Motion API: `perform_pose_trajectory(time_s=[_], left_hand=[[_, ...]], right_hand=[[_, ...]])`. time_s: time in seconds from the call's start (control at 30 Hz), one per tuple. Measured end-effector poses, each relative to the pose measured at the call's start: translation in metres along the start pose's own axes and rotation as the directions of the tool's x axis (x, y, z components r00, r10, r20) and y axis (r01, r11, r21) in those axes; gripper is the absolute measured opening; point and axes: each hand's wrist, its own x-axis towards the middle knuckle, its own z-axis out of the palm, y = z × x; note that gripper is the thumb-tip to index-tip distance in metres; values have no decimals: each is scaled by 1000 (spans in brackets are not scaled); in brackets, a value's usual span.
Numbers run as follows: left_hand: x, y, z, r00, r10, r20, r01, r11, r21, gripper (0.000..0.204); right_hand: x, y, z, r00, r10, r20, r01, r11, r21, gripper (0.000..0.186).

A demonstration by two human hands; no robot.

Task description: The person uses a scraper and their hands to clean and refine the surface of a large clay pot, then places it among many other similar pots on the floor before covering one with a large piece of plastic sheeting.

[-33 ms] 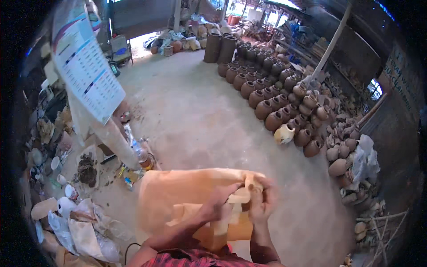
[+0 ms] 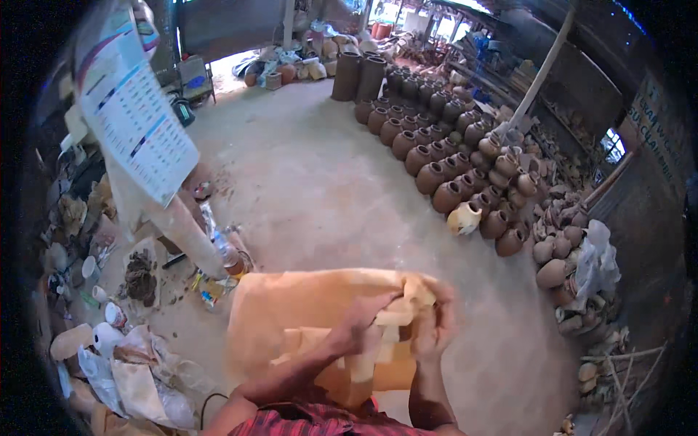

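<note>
A large orange-tan sheet, with paler patches and strips on it, stretches across in front of my body. Whether it is cloth, paper or something else I cannot tell. My left hand has its fingers closed on the sheet near its right end. At the far right corner my right hand grips a bunched, pale fold of the same sheet. Both hands are slightly blurred, and some of their fingers are hidden behind the folds.
Rows of brown clay pots stand on the floor to the right, a pale, broken-rimmed pot among them. A calendar hangs at a leaning post on the left. Plastic bags and clutter lie at lower left.
My right hand and the sheet's bunched corner have shifted slightly right and up. The calendar and post appear a little further left in the view.
</note>
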Motion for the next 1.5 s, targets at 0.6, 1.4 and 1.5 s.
perform_pose_trajectory(time_s=[0.6,1.4,1.5], left_hand=[[652,-159,-409,993,108,48,-117,964,238,33],[1145,-585,-982,943,-311,-119,317,734,601,35],[1185,-642,-1032,877,-454,-156,478,802,358,22]], right_hand=[[504,300,196,978,112,178,76,598,-798,112],[1332,696,597,826,-316,466,538,198,-819,27],[1367,734,651,879,-256,402,452,183,-873,32]])
